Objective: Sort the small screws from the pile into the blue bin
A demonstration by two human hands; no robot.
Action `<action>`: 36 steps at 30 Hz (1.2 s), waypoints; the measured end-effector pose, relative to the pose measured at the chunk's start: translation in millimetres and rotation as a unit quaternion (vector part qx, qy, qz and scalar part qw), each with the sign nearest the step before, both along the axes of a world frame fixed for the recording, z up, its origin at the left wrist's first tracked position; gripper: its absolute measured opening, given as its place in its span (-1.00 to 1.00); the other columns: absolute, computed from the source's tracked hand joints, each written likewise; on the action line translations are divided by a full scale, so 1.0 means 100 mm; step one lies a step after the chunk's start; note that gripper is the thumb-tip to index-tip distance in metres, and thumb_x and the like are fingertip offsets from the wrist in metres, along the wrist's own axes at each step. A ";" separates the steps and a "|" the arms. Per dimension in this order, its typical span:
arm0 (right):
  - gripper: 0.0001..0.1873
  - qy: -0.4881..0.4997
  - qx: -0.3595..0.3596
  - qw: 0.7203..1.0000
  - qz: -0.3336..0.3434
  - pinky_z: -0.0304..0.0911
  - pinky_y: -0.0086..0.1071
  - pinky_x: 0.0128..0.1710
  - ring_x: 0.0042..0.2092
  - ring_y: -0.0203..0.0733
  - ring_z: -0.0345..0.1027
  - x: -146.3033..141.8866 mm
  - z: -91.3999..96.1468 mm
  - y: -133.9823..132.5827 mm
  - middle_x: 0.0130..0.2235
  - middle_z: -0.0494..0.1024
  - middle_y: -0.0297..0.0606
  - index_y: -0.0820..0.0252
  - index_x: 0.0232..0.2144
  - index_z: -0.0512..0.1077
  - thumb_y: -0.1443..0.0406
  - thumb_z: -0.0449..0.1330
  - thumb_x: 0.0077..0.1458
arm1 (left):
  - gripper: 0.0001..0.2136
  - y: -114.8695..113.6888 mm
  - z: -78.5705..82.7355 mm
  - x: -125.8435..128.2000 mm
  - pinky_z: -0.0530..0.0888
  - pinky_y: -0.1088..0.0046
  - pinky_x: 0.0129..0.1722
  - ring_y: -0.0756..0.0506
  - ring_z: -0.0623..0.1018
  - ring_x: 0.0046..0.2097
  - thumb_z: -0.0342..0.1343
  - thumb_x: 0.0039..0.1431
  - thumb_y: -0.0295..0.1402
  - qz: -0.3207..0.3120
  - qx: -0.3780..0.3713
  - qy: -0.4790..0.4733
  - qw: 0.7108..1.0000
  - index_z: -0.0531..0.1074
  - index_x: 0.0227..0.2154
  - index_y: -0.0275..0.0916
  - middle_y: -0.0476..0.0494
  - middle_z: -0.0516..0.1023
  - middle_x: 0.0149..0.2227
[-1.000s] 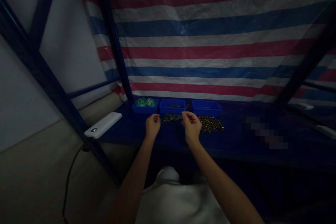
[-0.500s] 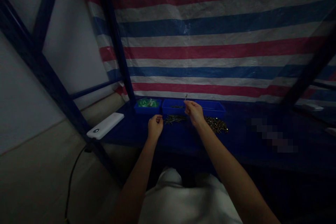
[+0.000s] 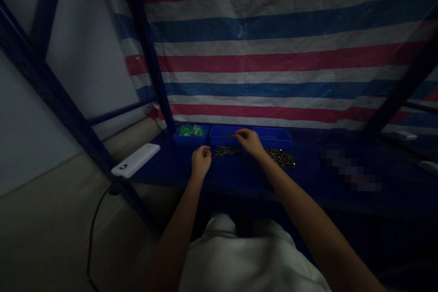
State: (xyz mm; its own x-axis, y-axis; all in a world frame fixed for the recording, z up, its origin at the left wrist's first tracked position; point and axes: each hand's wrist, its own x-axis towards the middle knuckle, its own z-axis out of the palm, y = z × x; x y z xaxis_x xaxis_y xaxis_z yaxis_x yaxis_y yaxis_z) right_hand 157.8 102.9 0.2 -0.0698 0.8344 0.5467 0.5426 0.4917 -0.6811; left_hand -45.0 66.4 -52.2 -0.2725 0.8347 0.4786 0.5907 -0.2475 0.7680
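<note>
My right hand reaches over the middle blue bin, thumb and fingers closed together. A few thin screws lie in that bin beside its fingertips; whether one is between them I cannot make out. My left hand hovers just left of a pile of long dark screws, its fingers pinched. Anything inside that pinch is hidden. Partly behind my right wrist sits a heap of short brass-coloured metal fasteners.
A blue bin with green-and-white plastic packets stands at the left, and another blue bin at the right. On the blue table's left end lies a white power bank with a black cable. Blue frame posts rise around.
My right hand has lowered and shifted slightly left to the middle bin. The screw that stood up from its fingers no longer shows. My left hand stays pinched beside the pile.
</note>
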 end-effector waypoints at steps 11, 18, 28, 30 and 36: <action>-0.79 -0.371 -0.087 0.921 -0.076 0.18 -0.40 -0.19 -0.14 -0.12 0.35 -0.02 -0.15 -0.40 -0.20 0.47 -0.02 0.30 -0.30 0.44 0.37 0.01 0.11 | -0.85 -0.03 0.02 0.01 0.39 0.42 -0.24 -0.03 0.47 -0.36 -0.01 -0.04 -0.45 -0.002 0.002 0.004 1.000 0.45 -0.40 -0.25 -0.11 0.52 -0.41; -0.78 -0.385 -0.097 0.914 -0.085 0.17 -0.39 -0.20 -0.15 -0.12 0.36 -0.05 -0.20 -0.34 -0.18 0.45 -0.01 0.31 -0.27 0.41 0.36 -0.02 0.14 | -0.84 -0.01 0.01 0.01 0.38 0.42 -0.24 -0.02 0.47 -0.38 -0.01 -0.04 -0.47 0.000 -0.003 0.012 1.000 0.44 -0.39 -0.27 -0.11 0.52 -0.42; -0.83 -0.249 -0.077 0.961 -0.091 0.15 -0.42 -0.22 -0.22 -0.20 0.33 -0.05 -0.23 -0.30 -0.25 0.45 -0.10 0.28 -0.35 0.39 0.39 0.00 0.07 | -0.85 -0.04 0.04 0.02 0.38 0.40 -0.21 -0.04 0.47 -0.36 0.01 -0.01 -0.44 0.001 0.013 0.015 1.000 0.47 -0.39 -0.26 -0.12 0.53 -0.40; -0.86 -0.140 -0.046 0.987 -0.069 0.16 -0.42 -0.26 -0.29 -0.24 0.31 -0.10 -0.22 -0.34 -0.34 0.44 -0.19 0.25 -0.41 0.39 0.35 0.03 0.04 | -0.85 -0.08 0.07 0.07 0.37 0.38 -0.18 -0.05 0.48 -0.32 0.02 0.02 -0.39 -0.019 0.032 0.018 0.999 0.48 -0.39 -0.25 -0.13 0.53 -0.37; -0.79 0.208 -0.023 0.976 0.051 0.14 -0.46 -0.43 -0.47 -0.32 0.19 -0.31 -0.27 -0.57 -0.51 0.38 -0.38 0.19 -0.48 0.37 0.16 0.11 -0.04 | -0.80 -0.27 0.20 0.43 0.37 0.39 -0.12 -0.07 0.50 -0.23 0.07 0.04 -0.26 -0.140 0.045 -0.089 0.985 0.53 -0.39 -0.23 -0.13 0.56 -0.32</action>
State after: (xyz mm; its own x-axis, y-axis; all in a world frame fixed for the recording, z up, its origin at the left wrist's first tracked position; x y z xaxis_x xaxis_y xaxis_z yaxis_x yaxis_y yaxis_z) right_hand 127.0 45.7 -26.6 0.0663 0.8586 0.5084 0.1631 0.4934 -0.8544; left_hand -1.7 39.4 -32.1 -0.1228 0.8452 0.5202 0.3476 -0.4543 0.8202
